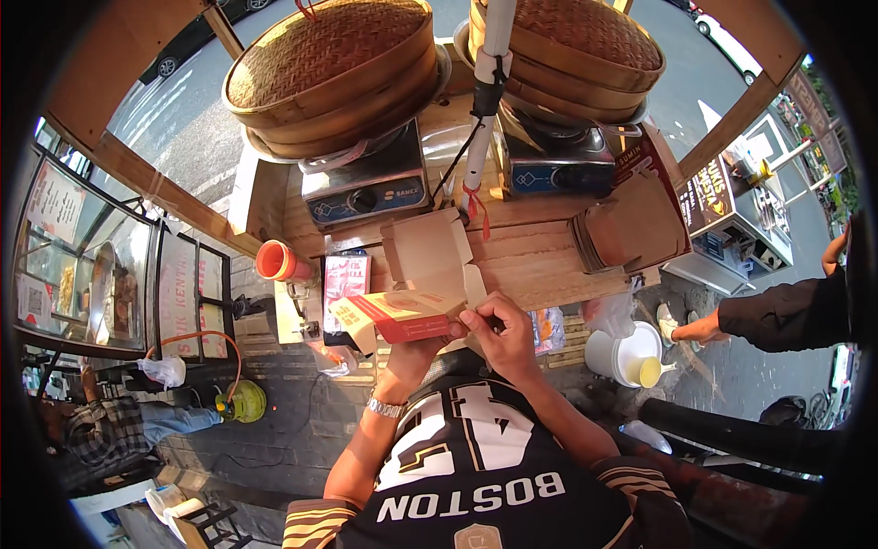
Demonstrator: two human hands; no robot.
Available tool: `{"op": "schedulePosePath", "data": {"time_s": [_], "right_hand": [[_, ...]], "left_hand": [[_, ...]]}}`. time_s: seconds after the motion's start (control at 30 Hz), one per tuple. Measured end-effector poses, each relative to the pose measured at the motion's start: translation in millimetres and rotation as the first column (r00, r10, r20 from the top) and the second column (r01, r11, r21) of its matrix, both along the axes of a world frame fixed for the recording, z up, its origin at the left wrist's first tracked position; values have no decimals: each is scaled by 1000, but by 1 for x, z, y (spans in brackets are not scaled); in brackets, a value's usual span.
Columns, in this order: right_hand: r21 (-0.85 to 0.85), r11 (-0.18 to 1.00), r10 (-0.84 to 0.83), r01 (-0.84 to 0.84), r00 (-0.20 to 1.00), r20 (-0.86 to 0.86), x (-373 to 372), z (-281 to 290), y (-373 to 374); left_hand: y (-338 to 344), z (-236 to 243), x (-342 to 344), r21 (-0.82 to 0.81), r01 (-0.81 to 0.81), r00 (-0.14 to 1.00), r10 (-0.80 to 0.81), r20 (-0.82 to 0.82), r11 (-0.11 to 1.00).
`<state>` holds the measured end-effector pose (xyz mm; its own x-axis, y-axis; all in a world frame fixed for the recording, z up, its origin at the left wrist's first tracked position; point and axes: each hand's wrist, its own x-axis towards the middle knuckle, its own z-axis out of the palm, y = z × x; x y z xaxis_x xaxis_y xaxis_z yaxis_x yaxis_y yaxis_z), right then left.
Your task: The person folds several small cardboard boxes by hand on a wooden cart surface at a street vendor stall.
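Note:
A folding cardboard food box (402,311), red and cream outside, is held in front of my chest, partly folded. My left hand (416,355) grips it from below along its near side, with a watch on the wrist. At the box's right corner, my right hand (503,337) pinches the cardboard edge between thumb and fingers. Beyond the box lies a plain brown cardboard panel (428,247) with small side tabs; it looks like the box's lid, though the join is partly hidden.
Two round bamboo steamers (329,73) (572,50) rest on gas stoves (366,178) (558,165) across the wooden counter (526,265), a white pole (489,91) between them. Flat brown cartons (631,224) are stacked right. An orange cup (282,263) stands left; a white bucket (622,355) is low right.

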<state>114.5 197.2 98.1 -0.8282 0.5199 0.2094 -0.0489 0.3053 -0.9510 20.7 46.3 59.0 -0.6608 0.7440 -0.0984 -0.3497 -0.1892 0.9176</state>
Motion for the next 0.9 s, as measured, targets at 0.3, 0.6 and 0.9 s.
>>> {"op": "schedulePosePath", "data": {"time_s": [0.3,0.6,0.9], "right_hand": [[407,912,56,-49,998,-5,-3,15,-9],[536,839,133,-93,991,-35,5,16,-8],[414,902,166,-126,984,-62,16,20,-20]], "left_hand": [[-23,-41,16,-140,-182,821,72,-567,973],[-34,-47,16,-186,-230,622,-3,-783,955],[-53,-80,24,413,35,937,-174,303,910]]}}
